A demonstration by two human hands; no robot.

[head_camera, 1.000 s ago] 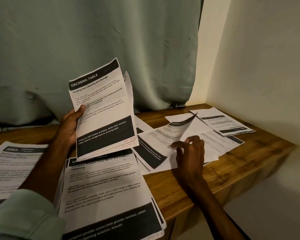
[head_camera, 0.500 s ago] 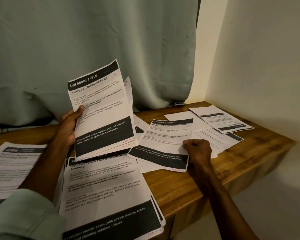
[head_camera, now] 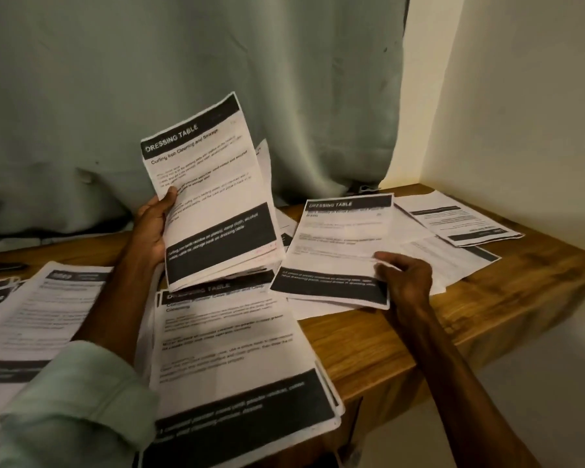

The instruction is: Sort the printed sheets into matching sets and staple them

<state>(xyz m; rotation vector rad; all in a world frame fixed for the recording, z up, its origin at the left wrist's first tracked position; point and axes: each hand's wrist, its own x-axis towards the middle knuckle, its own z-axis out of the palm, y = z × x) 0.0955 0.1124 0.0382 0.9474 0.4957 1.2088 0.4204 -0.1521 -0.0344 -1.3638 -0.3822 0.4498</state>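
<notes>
Sheaf (head_camera: 217,197) stands in left hand (head_camera: 152,231); right hand (head_camera: 406,275) pinches sheet (head_camera: 341,238) on table (head_camera: 368,349).

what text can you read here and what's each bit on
"DRESSING TABLE": top band of the held stack in the left hand.
"Curling Iron Cleaning and Storage": just below that band.
"DRESSING TABLE": top band of the flat sheet the right hand grips.
Too blurred or covered: front pile, left pile, far-right sheets, all body text.
</notes>
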